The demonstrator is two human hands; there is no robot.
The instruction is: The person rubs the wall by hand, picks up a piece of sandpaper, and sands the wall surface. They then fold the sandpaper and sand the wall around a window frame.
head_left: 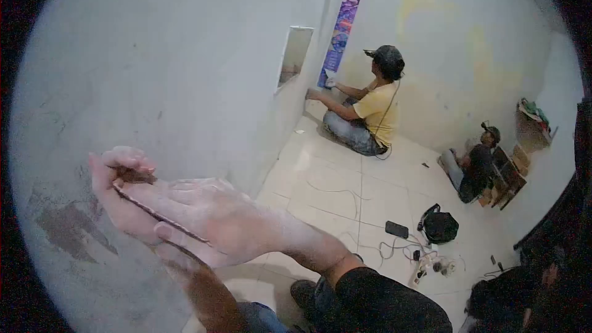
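My left hand (114,209) is at the wall on the left, palm turned up, its fingertips curled over at the top. My right hand (213,209) lies across it, fingers pointing left, so the two are pressed together. Both look coated in pale dust. A thin dark edge (163,217) runs between them, and a small brown patch (137,176) shows under the curled fingertips; I cannot make out what is held there. Parts of both sets of fingers are hidden.
A grey wall (185,74) with a rough patch (74,231) is close on the left. Two people sit on the tiled floor, one in a yellow shirt (377,111). A phone (396,229), black bag (439,227) and tangled cables (394,250) lie at right. A dark-clad person shows lower right.
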